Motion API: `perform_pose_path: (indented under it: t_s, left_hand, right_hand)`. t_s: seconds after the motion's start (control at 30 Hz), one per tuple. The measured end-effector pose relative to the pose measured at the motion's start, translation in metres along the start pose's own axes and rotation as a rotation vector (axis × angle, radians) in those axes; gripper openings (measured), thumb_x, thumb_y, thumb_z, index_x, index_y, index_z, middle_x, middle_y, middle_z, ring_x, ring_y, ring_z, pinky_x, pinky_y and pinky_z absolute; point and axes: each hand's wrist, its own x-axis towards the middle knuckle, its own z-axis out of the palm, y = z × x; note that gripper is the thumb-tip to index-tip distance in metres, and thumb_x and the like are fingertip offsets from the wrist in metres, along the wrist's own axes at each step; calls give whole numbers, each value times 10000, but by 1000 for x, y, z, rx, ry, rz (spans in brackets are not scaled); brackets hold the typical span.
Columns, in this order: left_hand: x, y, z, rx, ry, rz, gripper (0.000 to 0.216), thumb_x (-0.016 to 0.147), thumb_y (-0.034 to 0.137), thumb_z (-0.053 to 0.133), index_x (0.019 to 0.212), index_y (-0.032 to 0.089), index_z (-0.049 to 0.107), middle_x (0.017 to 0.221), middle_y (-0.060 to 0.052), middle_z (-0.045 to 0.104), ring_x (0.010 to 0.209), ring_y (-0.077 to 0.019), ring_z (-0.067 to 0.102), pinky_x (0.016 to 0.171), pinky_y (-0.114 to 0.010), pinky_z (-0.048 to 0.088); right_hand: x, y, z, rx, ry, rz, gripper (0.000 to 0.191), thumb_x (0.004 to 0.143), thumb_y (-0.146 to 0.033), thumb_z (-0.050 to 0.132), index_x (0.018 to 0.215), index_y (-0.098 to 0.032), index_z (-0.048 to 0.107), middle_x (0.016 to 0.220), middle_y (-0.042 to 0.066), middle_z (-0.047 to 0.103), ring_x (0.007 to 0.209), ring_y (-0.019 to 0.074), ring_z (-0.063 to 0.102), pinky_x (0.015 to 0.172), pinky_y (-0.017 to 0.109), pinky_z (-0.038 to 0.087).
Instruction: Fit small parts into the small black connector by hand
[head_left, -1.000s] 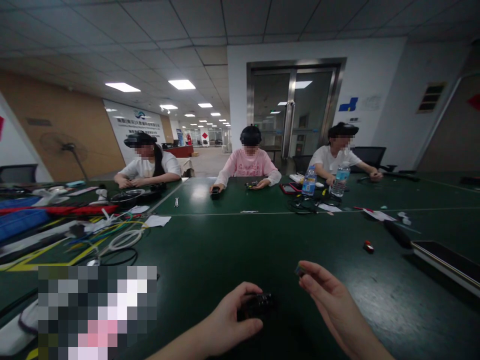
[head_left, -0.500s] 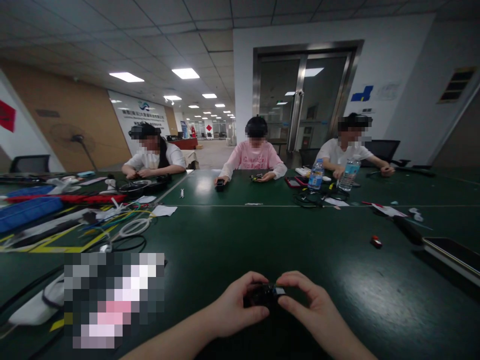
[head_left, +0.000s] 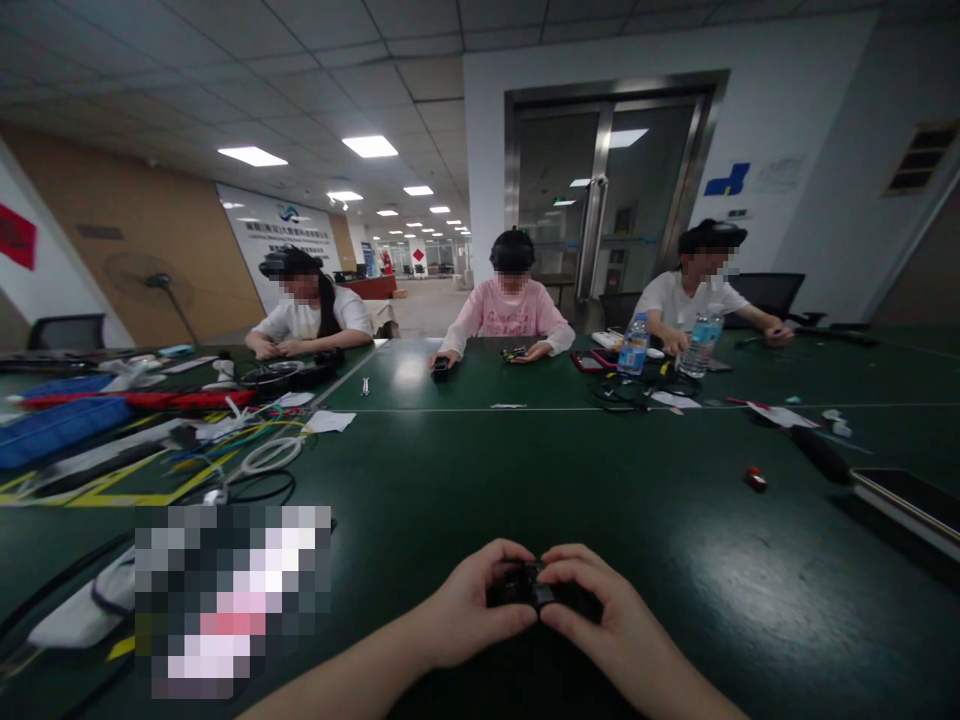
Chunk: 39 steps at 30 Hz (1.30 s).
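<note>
Low over the near edge of the green table (head_left: 420, 470), my left hand (head_left: 480, 605) curls around a small black object (head_left: 534, 585) with a blocky shape. My right hand (head_left: 589, 605) grips the same object from the other side, its thumb and fingertips pressed on the right end. The two hands nearly meet, and their fingers cover most of the object, so its exact kind cannot be made out. Farther off to the right, a small red and black piece (head_left: 756, 479) lies apart from both hands.
Cables (head_left: 262, 455), a blue tray (head_left: 60, 432) and a white power strip (head_left: 86, 605) crowd the left. A blurred-out patch covers something at lower left. Right stands a boxy device (head_left: 911, 505). Across the table sit three people near two water bottles (head_left: 634, 345).
My right hand has shifted slightly left, closing in on my left hand. A pale face of the object that showed between the fingers now looks dark. My left hand stays nearly in place.
</note>
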Motion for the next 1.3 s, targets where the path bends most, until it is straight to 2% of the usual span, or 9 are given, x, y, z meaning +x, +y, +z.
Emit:
perform_pose_path:
  t_s: [0.2, 0.43, 0.63, 0.9, 1.13, 1.3]
  left_hand:
    - [-1, -1, -1, 10, -23, 3, 427, 752, 203, 679, 1112, 168, 453, 986, -45, 594, 869, -168, 573, 730, -285, 419]
    - [-2, -3, -4, 54, -50, 46, 396, 783, 149, 624, 1114, 187, 411, 1030, -53, 590, 925, -185, 566, 770, -318, 419]
    - [-2, -1, -4, 155, 32, 14, 416, 771, 161, 626, 1145, 201, 448, 1078, -54, 563, 932, -193, 550, 789, -331, 422]
    - [0, -9, -5, 184, 57, 28, 462, 763, 194, 631, 1181, 198, 437, 1096, -75, 562, 922, -206, 550, 792, -350, 425]
    - [-1, -10, -3, 222, 110, 38, 501, 754, 161, 633, 1210, 209, 431, 1092, -65, 559, 903, -198, 555, 787, -341, 439]
    - [-1, -10, -1, 204, 97, 142, 510, 764, 111, 611, 1226, 239, 436, 1192, -82, 510, 1059, -233, 522, 881, -367, 430]
  right_hand:
    - [1, 3, 1, 4, -30, 4, 168, 732, -182, 638, 885, -245, 664, 1100, 35, 608, 1053, 213, 567, 931, 339, 424]
    - [-3, -1, -7, 61, -45, 16, 400, 704, -148, 649, 1081, -281, 628, 1122, 23, 646, 1078, 235, 564, 946, 382, 417]
    - [-1, 3, -10, 27, -7, 24, 319, 736, -165, 629, 1035, -276, 649, 1054, 18, 680, 1032, 240, 592, 932, 411, 418]
    - [-1, 3, -9, 46, 25, -77, 182, 746, -168, 616, 907, -238, 666, 1004, 35, 675, 985, 220, 609, 903, 372, 446]
    - [-2, 0, -9, -3, 18, -23, 242, 742, -178, 621, 973, -245, 646, 975, 24, 675, 950, 220, 607, 865, 360, 463]
    - [-2, 1, -9, -9, 19, -25, 233, 759, -190, 609, 981, -250, 644, 973, 18, 674, 938, 215, 607, 852, 345, 464]
